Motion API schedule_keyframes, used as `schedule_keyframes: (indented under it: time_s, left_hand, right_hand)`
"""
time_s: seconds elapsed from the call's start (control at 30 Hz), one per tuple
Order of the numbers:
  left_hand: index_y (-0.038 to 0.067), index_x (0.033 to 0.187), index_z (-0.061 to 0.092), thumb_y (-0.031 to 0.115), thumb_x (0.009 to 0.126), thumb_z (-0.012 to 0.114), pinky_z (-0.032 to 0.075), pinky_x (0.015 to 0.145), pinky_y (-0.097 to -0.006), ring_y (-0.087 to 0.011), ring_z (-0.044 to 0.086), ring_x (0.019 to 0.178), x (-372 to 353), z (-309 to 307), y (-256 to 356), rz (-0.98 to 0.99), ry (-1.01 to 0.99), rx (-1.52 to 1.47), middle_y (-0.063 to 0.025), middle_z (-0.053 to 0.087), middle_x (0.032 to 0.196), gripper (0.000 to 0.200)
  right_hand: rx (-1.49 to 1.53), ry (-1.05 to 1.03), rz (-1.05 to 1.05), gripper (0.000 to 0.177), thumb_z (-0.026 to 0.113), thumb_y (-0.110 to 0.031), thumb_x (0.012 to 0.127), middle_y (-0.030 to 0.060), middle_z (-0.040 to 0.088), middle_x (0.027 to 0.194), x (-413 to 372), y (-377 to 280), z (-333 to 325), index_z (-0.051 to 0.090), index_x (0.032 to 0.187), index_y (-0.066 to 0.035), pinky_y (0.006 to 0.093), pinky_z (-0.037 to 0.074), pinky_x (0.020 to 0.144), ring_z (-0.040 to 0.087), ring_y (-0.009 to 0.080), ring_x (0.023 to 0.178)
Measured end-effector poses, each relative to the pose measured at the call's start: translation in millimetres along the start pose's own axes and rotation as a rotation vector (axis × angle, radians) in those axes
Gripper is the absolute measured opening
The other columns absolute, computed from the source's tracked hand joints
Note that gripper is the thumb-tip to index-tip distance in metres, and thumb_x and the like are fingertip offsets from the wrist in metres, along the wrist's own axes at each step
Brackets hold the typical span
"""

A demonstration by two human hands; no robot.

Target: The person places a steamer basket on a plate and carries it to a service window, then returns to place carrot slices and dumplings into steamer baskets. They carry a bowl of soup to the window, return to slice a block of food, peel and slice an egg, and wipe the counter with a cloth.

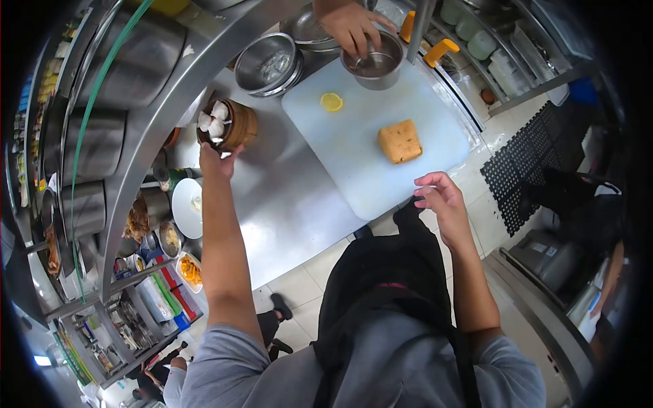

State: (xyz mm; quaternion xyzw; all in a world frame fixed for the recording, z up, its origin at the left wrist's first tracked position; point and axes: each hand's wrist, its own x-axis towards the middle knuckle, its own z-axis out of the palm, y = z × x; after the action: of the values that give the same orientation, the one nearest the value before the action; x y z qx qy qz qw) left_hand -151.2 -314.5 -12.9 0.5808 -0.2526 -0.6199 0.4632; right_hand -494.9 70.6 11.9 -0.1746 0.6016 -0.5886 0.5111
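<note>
My left hand [219,162] reaches far forward to a round bamboo steamer [239,128], fingers and thumb against its near side, gripping it. White bulbs that look like garlic [216,122] fill its open end. My right hand [441,198] hovers off the near edge of the white cutting board [371,173], fingers loosely bent and apart, nothing visible in them. Closest to it on the board sits a square, golden-brown bread-like block [400,141]. Farther back lies a lemon slice [331,102]. Another person's hand [354,30] dips into a metal pot [374,68] at the board's far edge.
Stacked metal bowls [269,64] stand left of the board on the steel counter [282,180]. A white plate [187,207] and a dish of orange food [190,270] line the left side. Orange handles [441,52] stick up by the right-hand shelf post. A black mat [520,166] covers floor at right.
</note>
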Motion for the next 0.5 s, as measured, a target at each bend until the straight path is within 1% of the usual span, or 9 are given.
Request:
schedule_keyframes:
  time_s: [0.03,0.13,0.23,0.27,0.3,0.33,0.37,0.43,0.5]
  left_hand:
    - [0.011,0.153,0.031,0.028,0.111,0.023,0.049,0.102,-0.0699,-0.0374,0.036,0.140,8.2,9.3,5.9,-0.004,-0.006,0.014,-0.0146,0.031,0.155,0.046]
    - [0.013,0.150,0.036,0.030,0.108,0.027,0.049,0.102,-0.0677,-0.0353,0.046,0.136,44.7,22.6,15.5,-0.012,-0.064,0.038,-0.0129,0.040,0.153,0.047]
    - [0.013,0.153,0.032,0.032,0.108,0.028,0.046,0.105,-0.0675,-0.0331,0.035,0.145,53.4,42.7,22.1,-0.007,-0.061,0.056,-0.0118,0.032,0.158,0.049]
    - [0.013,0.155,0.029,0.033,0.108,0.030,0.043,0.109,-0.0672,-0.0320,0.029,0.148,50.4,46.1,23.1,-0.007,-0.101,0.032,-0.0133,0.028,0.160,0.051]
    - [0.013,0.155,0.029,0.033,0.108,0.030,0.043,0.109,-0.0672,-0.0320,0.029,0.148,45.4,47.0,23.1,-0.004,-0.108,0.028,-0.0133,0.028,0.160,0.051]
    - [0.012,0.155,0.029,0.034,0.108,0.032,0.044,0.108,-0.0648,-0.0321,0.029,0.148,32.1,50.0,23.5,-0.013,0.038,-0.057,-0.0144,0.027,0.161,0.052]
    - [0.012,0.154,0.029,0.035,0.108,0.034,0.045,0.107,-0.0624,-0.0322,0.029,0.148,16.6,52.8,20.3,-0.022,0.183,-0.143,-0.0155,0.026,0.161,0.052]
    - [0.010,0.148,0.040,0.036,0.107,0.039,0.049,0.103,-0.0535,-0.0303,0.042,0.140,-23.8,54.2,-8.3,0.307,0.247,0.132,-0.0148,0.040,0.152,0.049]
    - [0.008,0.136,0.055,0.028,0.106,0.046,0.052,0.094,-0.0418,-0.0232,0.057,0.120,-52.8,45.3,-64.7,0.466,-0.041,0.375,-0.0088,0.057,0.133,0.037]
  right_hand:
    - [-0.009,0.018,-0.012,0.014,0.060,-0.012,0.097,0.0034,0.063,0.111,0.2,2.9,-4.2,0.061,0.110,-0.005,0.0292,0.053,0.083,0.061,0.0101,0.096]
    - [-0.060,0.060,-0.062,0.015,0.061,-0.010,0.097,0.0027,0.063,0.109,1.6,-2.6,-16.4,0.061,0.110,-0.004,0.0278,0.052,0.082,0.060,0.0092,0.095]
    - [-0.128,0.069,-0.110,0.016,0.062,-0.009,0.096,0.0015,0.061,0.104,10.9,-13.6,-28.3,0.060,0.111,-0.003,0.0258,0.050,0.080,0.057,0.0080,0.092]
    - [-0.173,0.071,-0.139,0.017,0.062,-0.009,0.095,0.0016,0.061,0.105,16.8,-19.5,-32.1,0.060,0.111,-0.002,0.0260,0.050,0.079,0.057,0.0079,0.093]
    - [-0.217,0.071,-0.167,0.018,0.063,-0.009,0.095,0.0017,0.060,0.105,23.9,-25.7,-35.3,0.060,0.112,-0.002,0.0262,0.050,0.079,0.057,0.0078,0.093]
    - [-0.217,0.073,-0.172,0.018,0.063,-0.009,0.095,0.0017,0.060,0.105,33.3,-31.9,-37.0,0.060,0.112,-0.002,0.0262,0.050,0.079,0.057,0.0078,0.093]
    - [-0.256,0.085,-0.243,0.020,0.063,-0.008,0.094,0.0028,0.061,0.106,45.3,-38.7,-37.9,0.060,0.113,-0.003,0.0274,0.051,0.079,0.058,0.0098,0.094]
    - [-0.294,0.098,-0.322,0.022,0.064,-0.008,0.093,0.0039,0.061,0.106,76.1,-56.3,-36.4,0.060,0.114,-0.004,0.0285,0.052,0.079,0.059,0.0118,0.094]
    - [-0.461,0.145,-0.454,0.028,0.066,-0.008,0.090,0.0084,0.063,0.110,109.6,-75.0,-28.7,0.060,0.117,-0.007,0.0326,0.054,0.080,0.063,0.0200,0.096]
